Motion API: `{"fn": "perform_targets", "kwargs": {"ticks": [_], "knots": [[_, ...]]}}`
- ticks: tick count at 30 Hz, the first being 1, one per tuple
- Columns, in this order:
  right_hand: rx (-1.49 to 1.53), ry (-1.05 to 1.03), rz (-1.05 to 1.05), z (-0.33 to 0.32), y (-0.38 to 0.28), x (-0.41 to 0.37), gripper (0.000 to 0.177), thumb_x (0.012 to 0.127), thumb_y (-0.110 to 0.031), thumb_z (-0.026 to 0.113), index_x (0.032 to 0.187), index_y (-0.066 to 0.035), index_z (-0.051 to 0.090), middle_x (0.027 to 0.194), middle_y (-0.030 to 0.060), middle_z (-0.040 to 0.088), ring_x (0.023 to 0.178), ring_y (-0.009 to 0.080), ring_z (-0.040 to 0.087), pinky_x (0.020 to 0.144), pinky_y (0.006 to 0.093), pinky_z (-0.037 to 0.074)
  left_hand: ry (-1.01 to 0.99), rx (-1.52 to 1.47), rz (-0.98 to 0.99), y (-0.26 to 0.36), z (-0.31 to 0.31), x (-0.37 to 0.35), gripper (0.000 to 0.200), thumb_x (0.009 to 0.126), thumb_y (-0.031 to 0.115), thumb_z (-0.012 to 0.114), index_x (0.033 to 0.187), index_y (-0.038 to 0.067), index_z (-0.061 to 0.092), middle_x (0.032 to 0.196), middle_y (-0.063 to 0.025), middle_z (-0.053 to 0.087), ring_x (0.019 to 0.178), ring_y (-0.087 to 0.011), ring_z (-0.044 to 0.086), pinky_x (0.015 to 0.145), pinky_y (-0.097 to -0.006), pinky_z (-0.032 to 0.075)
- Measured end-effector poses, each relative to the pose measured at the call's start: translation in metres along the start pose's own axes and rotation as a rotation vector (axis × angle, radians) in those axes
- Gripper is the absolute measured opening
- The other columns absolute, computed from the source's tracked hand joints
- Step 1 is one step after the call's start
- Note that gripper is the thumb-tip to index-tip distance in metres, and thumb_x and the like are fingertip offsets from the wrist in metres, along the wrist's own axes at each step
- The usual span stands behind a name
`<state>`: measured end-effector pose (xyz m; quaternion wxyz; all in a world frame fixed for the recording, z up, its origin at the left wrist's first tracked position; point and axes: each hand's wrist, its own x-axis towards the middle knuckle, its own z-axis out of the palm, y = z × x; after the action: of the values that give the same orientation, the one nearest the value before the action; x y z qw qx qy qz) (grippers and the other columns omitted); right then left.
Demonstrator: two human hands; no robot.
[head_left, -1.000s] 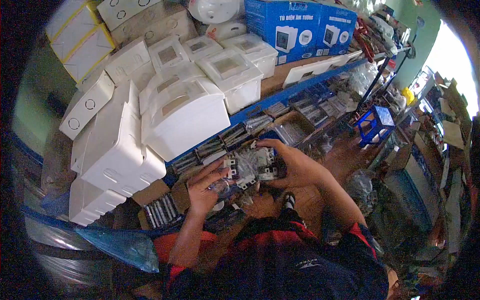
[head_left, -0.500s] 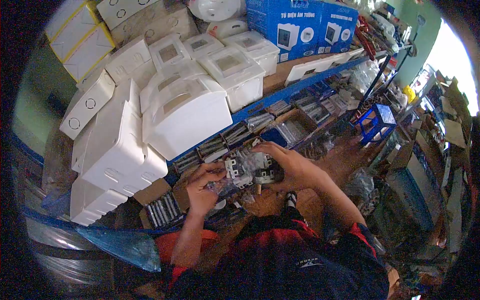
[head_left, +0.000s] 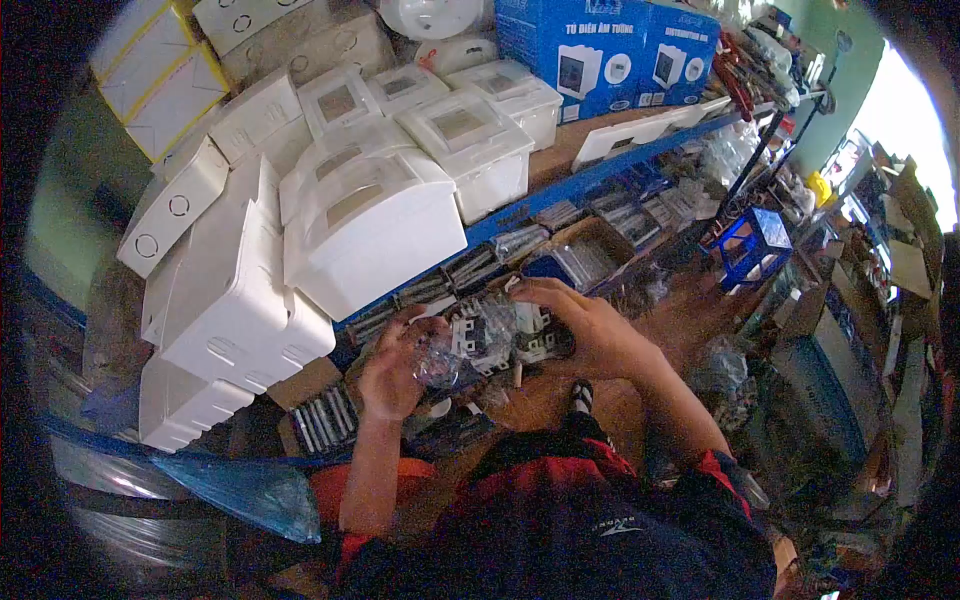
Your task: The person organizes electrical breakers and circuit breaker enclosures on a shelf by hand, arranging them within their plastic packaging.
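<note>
Long axis of switch bundle (head_left: 495, 335) seemingly left-right.

Right hand (head_left: 597, 335) cupped around one end of a clear bag of electrical parts (head_left: 497, 335), white and black pieces showing through. Left hand (head_left: 388, 378) closed on the bag's loose plastic at the other end. Just beyond: blue-edged shelf (head_left: 600, 176) stacked with white enclosures (head_left: 360, 225); blue cartons (head_left: 600, 50) behind. Blue stool (head_left: 755, 242) on the floor, right.
</note>
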<state>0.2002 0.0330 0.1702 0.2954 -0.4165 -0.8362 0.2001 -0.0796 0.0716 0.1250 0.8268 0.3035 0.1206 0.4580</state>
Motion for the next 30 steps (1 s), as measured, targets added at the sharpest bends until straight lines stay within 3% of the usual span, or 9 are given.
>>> {"fn": "perform_targets", "kwargs": {"ticks": [3,6,9,15,21,27,30], "knots": [[-0.003,-0.026,0.018,0.010,0.004,-0.001,0.081,0.061,-0.013,0.072,0.133,-0.018,0.035,0.135,0.0129,0.040,0.111,0.0381,0.051,0.084,0.0449,0.051,0.116,0.383,-0.046,-0.009,-0.010,0.008,0.048,0.078,0.011,0.070,0.121,0.002,0.050,0.119,-0.0099,0.054,0.106,-0.0189,0.053,0.087,-0.0326,0.047],[-0.038,-0.053,0.001,0.010,0.001,0.001,0.079,0.063,-0.013,0.069,0.134,-0.019,0.035,0.136,0.0130,0.039,0.105,0.0389,0.055,0.079,0.0458,0.052,0.081,0.846,-0.172,-0.007,-0.018,0.012,0.039,0.074,0.006,0.072,0.110,0.001,0.059,0.110,-0.0073,0.060,0.097,-0.0164,0.057,0.084,-0.0303,0.048],[-0.096,-0.059,0.023,0.015,0.005,-0.002,0.074,0.067,-0.011,0.065,0.134,-0.019,0.034,0.136,0.0124,0.040,0.101,0.0388,0.057,0.076,0.0457,0.053,0.160,0.876,-0.132,-0.008,-0.016,0.015,0.030,0.071,0.000,0.073,0.100,0.002,0.063,0.097,-0.0045,0.064,0.089,-0.0143,0.060,0.083,-0.0297,0.049],[-0.090,-0.016,0.021,0.017,0.005,-0.006,0.071,0.070,-0.009,0.061,0.135,-0.019,0.033,0.133,0.0133,0.043,0.093,0.0392,0.060,0.073,0.0462,0.053,0.322,0.830,-0.049,-0.020,-0.014,0.010,0.022,0.069,-0.006,0.071,0.086,0.005,0.061,0.091,-0.0037,0.062,0.089,-0.0148,0.060,0.080,-0.0316,0.052],[-0.050,-0.054,0.104,0.023,0.017,-0.005,0.076,0.069,-0.010,0.065,0.136,-0.013,0.029,0.132,0.0192,0.041,0.085,0.0417,0.060,0.070,0.0497,0.050,0.416,0.795,0.044,-0.032,-0.023,0.009,0.017,0.072,-0.005,0.070,0.083,0.005,0.061,0.088,-0.0024,0.062,0.085,-0.0132,0.059,0.077,-0.0298,0.051],[-0.062,-0.027,0.056,0.030,0.020,-0.005,0.075,0.069,-0.014,0.066,0.134,-0.012,0.029,0.132,0.0192,0.041,0.085,0.0424,0.060,0.070,0.0496,0.050,0.480,0.816,-0.017,-0.028,-0.002,0.010,0.012,0.077,0.006,0.070,0.087,0.007,0.063,0.087,-0.0005,0.062,0.084,-0.0120,0.059,0.081,-0.0272,0.046],[-0.045,-0.075,0.038,0.032,0.021,-0.006,0.071,0.071,-0.014,0.064,0.134,-0.012,0.030,0.134,0.0169,0.041,0.088,0.0421,0.059,0.072,0.0494,0.050,0.261,0.918,-0.176,-0.019,-0.011,0.016,0.014,0.079,0.009,0.070,0.091,0.007,0.063,0.088,-0.0001,0.063,0.085,-0.0120,0.059,0.081,-0.0278,0.046]]}}
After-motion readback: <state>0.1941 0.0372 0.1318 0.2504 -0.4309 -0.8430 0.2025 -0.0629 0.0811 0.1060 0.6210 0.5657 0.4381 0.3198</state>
